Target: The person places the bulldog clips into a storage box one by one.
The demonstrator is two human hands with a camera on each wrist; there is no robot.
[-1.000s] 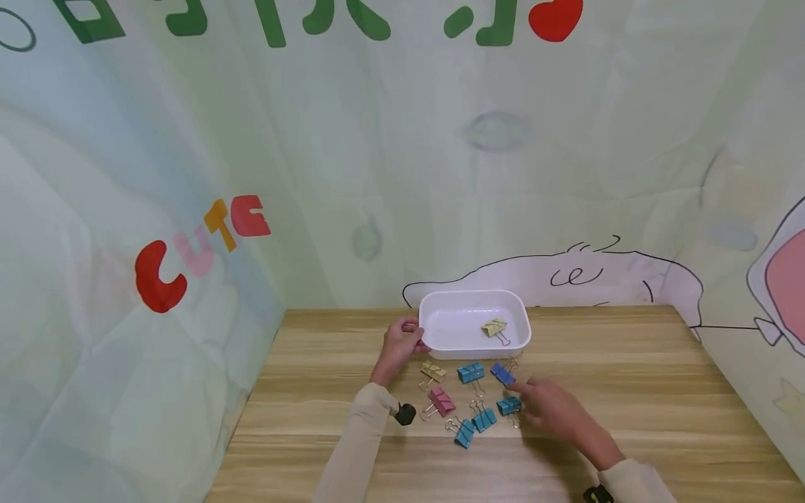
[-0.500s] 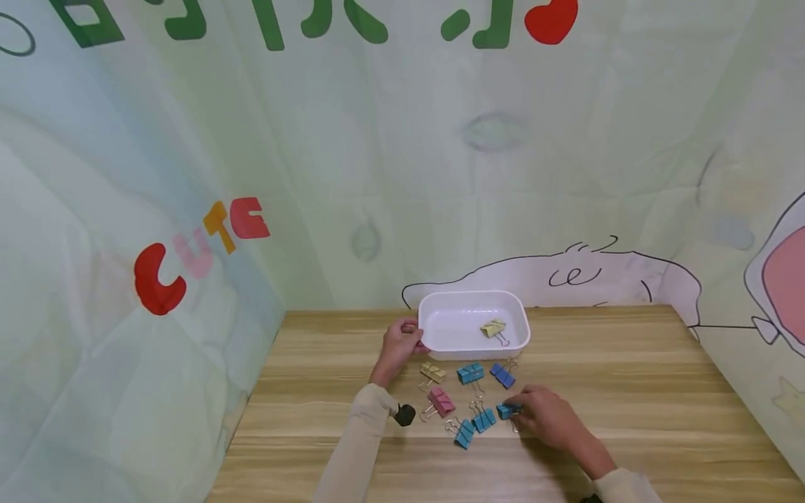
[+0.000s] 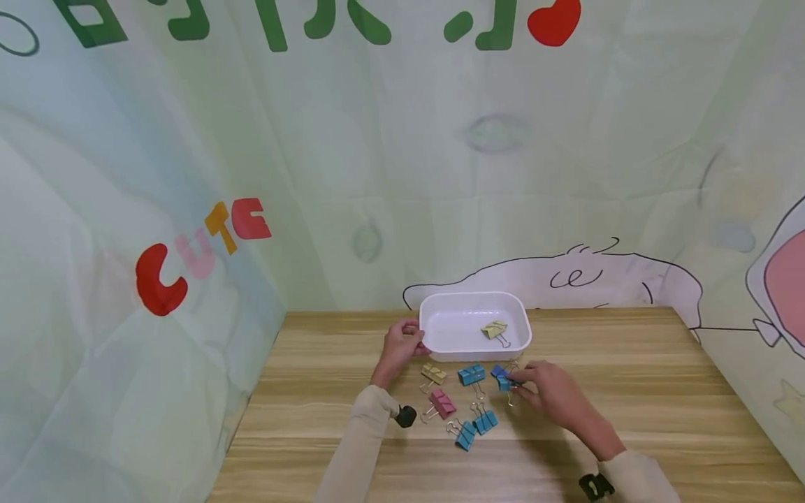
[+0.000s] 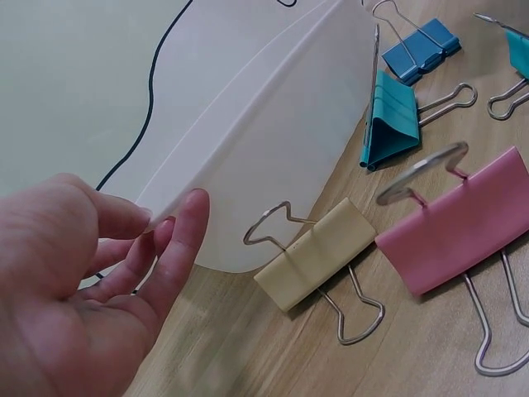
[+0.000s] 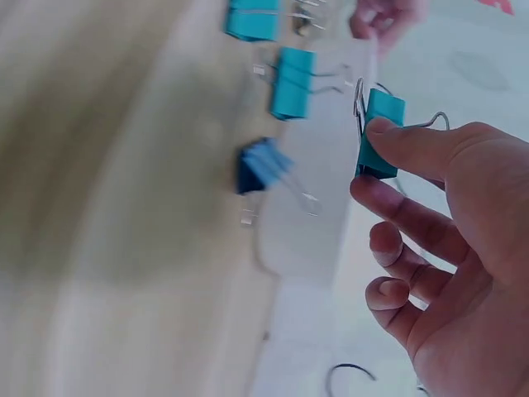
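A white tray [image 3: 440, 307] stands at the table's far middle with a yellow binder clip [image 3: 495, 330] lying in it. My left hand [image 3: 411, 337] stays at the tray's left end, and in the left wrist view its nearly straight fingers [image 4: 186, 227] touch the tray wall [image 4: 273, 141]. My right hand [image 3: 512, 383] pinches a teal binder clip [image 3: 504, 382] between thumb and forefinger just in front of the tray. The right wrist view shows the same teal clip [image 5: 380, 132] held off the table in that hand [image 5: 368, 161].
Loose clips lie on the wooden table [image 3: 629, 391] before the tray: yellow [image 3: 433, 373], teal [image 3: 471, 375], blue [image 3: 497, 369], pink [image 3: 442, 402] and two teal ones [image 3: 485, 420] [image 3: 465, 434]. Printed cloth walls [image 3: 157, 279] close in the left, back and right.
My right hand took hold of the teal clip on the table and has carried it up toward the tray. The left hand and tray have not moved.
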